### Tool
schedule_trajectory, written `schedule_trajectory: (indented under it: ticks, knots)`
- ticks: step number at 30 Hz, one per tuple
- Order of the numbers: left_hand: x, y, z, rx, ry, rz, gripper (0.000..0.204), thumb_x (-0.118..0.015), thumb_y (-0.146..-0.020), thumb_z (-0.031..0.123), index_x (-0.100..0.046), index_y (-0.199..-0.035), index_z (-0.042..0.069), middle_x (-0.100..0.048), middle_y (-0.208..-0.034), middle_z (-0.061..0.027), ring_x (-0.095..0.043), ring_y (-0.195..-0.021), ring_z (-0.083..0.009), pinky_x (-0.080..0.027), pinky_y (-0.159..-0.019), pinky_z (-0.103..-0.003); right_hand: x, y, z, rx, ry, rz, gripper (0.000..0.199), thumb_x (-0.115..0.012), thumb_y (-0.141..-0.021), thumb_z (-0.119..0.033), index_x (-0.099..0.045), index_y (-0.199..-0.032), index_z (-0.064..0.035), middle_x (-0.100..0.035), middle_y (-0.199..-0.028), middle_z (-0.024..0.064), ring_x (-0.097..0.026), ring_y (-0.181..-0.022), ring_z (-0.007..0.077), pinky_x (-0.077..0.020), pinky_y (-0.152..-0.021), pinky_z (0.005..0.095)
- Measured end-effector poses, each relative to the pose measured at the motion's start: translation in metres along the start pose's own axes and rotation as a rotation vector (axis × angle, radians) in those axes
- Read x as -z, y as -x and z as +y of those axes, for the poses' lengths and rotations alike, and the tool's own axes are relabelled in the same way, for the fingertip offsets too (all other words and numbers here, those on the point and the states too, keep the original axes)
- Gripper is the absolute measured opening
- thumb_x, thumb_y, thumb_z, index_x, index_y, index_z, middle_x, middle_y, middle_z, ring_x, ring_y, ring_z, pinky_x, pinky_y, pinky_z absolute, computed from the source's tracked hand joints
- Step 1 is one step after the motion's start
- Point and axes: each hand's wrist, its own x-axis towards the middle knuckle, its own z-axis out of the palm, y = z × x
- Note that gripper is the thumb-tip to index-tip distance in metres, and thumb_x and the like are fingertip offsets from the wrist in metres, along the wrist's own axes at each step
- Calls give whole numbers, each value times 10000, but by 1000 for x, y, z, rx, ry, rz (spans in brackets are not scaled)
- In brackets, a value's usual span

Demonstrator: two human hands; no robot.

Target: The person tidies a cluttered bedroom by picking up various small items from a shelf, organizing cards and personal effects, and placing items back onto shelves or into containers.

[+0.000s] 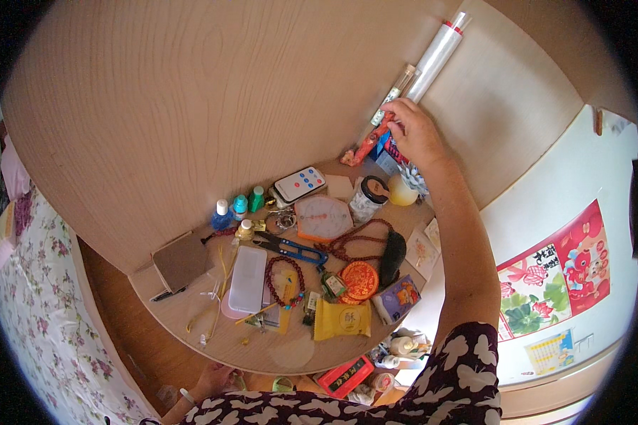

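My right hand (417,134) reaches to the back corner, its fingers closed on the top of a long, knobbly red piece (366,149) with a paler lower end. Next to it, a corked glass tube (393,95) and a clear plastic-film roll (436,62) lean in the corner. Below the hand are a pale succulent in a yellow pot (403,191) and a black-lidded jar (368,198). My left hand (216,380) is low at the left, under the table's front edge; its fingers are too small and partly hidden to read.
The curved tabletop (283,358) carries a remote (300,184), small bottles (239,205), blue thread snips (290,248), bead strings (285,283), a lilac case (248,278), a yellow packet (342,319) and a brown notebook (181,261). A flowered bed cover (57,297) lies left.
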Motion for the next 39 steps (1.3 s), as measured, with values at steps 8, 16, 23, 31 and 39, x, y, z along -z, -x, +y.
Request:
schedule_trajectory:
  ticks: [8, 16, 23, 31, 39]
  knots:
    - [1, 6, 7, 4, 32, -33, 239, -470, -893, 194, -595, -815, 5, -605, -718, -45, -454, -507, -69, -368, -466, -199, 2, 6, -7, -61, -68, -15, 401, -578, -734, 2, -494, -1116, -87, -535, -1007, 133, -570, -863, 270, -466, -754, 343]
    - [6, 9, 8, 17, -46, -103, 275, -444, -901, 190, -597, -755, 15, -538, -608, -8, -413, -446, -66, -328, -423, -195, 3, 7, -12, -161, -29, -33, 516, -563, -732, 10, -442, -1214, -127, -544, -1015, 143, -584, -815, 240, -476, -677, 330]
    - [2, 11, 7, 36, 103, -44, 267, -451, -902, 201, -595, -769, 19, -532, -598, -12, -419, -434, -65, -325, -409, -199, 17, 38, -24, -155, -113, 73, 490, -616, -733, -78, -465, -1198, -88, -563, -993, 158, -585, -850, 242, -477, -684, 321]
    - [-8, 19, 16, 14, 24, -19, 202, -461, -901, 203, -559, -911, 26, -591, -730, -38, -437, -486, -59, -340, -435, -193, -1, 77, -68, -78, -229, -348, 543, -670, -730, -111, -441, -1219, -52, -546, -1092, 156, -563, -954, 225, -480, -727, 292]
    - [-23, 23, 6, -60, 263, -13, 170, -483, -895, 207, -550, -948, 60, -595, -743, -31, -448, -541, -55, -355, -481, -176, 28, 97, -71, -139, -37, -93, 547, -684, -719, -114, -441, -1207, -71, -539, -1089, 134, -542, -959, 225, -432, -839, 316]
